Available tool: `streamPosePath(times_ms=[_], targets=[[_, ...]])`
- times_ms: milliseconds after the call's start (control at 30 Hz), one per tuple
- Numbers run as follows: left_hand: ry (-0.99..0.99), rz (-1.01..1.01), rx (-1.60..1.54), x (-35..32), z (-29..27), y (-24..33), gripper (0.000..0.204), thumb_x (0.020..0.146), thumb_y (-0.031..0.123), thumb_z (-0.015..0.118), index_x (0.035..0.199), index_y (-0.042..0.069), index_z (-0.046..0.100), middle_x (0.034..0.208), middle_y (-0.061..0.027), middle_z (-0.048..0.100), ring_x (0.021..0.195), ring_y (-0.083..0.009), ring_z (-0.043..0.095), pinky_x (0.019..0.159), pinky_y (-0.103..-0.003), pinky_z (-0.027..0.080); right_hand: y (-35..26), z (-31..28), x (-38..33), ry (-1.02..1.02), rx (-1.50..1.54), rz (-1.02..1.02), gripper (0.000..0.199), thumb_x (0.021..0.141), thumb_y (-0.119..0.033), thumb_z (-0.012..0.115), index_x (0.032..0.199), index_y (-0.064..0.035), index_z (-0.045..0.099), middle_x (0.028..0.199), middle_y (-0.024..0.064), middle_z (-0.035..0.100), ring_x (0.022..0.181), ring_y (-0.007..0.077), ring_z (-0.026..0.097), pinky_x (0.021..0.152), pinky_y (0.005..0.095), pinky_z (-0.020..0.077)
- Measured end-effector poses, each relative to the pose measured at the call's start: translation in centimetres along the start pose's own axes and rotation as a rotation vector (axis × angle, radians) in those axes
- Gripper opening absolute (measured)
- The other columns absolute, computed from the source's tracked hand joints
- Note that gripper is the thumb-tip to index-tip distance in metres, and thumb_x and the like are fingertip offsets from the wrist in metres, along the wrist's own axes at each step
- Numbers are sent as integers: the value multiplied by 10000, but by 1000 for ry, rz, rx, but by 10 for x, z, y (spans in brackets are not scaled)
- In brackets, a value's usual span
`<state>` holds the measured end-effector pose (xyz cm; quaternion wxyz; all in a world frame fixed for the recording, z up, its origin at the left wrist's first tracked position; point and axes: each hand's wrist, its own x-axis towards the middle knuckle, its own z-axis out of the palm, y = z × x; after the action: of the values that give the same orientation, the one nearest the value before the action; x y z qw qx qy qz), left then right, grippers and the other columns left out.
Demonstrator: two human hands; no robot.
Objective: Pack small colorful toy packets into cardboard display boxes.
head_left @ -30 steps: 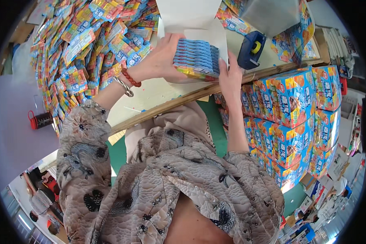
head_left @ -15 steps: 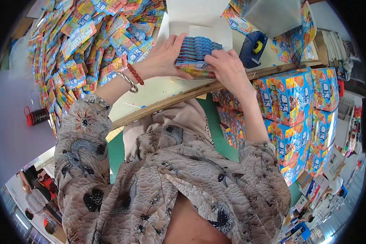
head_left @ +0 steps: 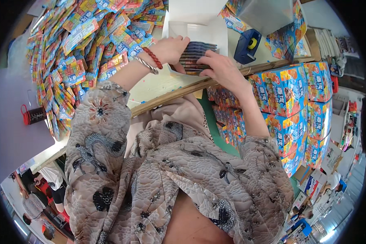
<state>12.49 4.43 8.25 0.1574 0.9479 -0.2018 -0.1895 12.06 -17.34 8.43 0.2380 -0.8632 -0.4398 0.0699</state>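
I see a stack [head_left: 196, 55] of flat packets held between both hands, at the front edge of an open white box [head_left: 199, 25]. The left hand [head_left: 173, 48] grasps the stack's left end, and the right hand [head_left: 220, 69] presses on its right end and near side. A second ago the stack was higher, with its blue faces toward me; now it is turned more on edge and lower, partly inside the box, so I judge it is going into the box. The left wrist has a red bead bracelet [head_left: 151, 57] and a metal bangle [head_left: 142, 65].

On the pale surface [head_left: 158, 83], a big heap of colourful packets [head_left: 85, 44] lies to the left, and a blue tape dispenser [head_left: 248, 46] stands just right of the box. Bright cartons [head_left: 297, 97] are piled at the right, below the surface's edge. Other people stand far at lower left.
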Motion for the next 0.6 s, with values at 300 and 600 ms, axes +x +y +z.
streamPosePath(times_ms=[300,600], targets=[[205,74,-50,-11,44,-2,1174,596,485,805,1429,-75,197,1277,-269,451,1204,-401,439,1057,-511,268,38,9,3,537,-306,612,414,852,-393,635,951,8,611,847,235,629,914,417,604,774,475,463],[639,-80,442,-20,75,27,636,820,85,512,1406,-34,294,1202,-230,446,1122,-378,440,1024,-487,304,43,14,5,527,128,591,305,905,-149,550,1075,105,548,958,281,601,859,405,585,751,382,456]])
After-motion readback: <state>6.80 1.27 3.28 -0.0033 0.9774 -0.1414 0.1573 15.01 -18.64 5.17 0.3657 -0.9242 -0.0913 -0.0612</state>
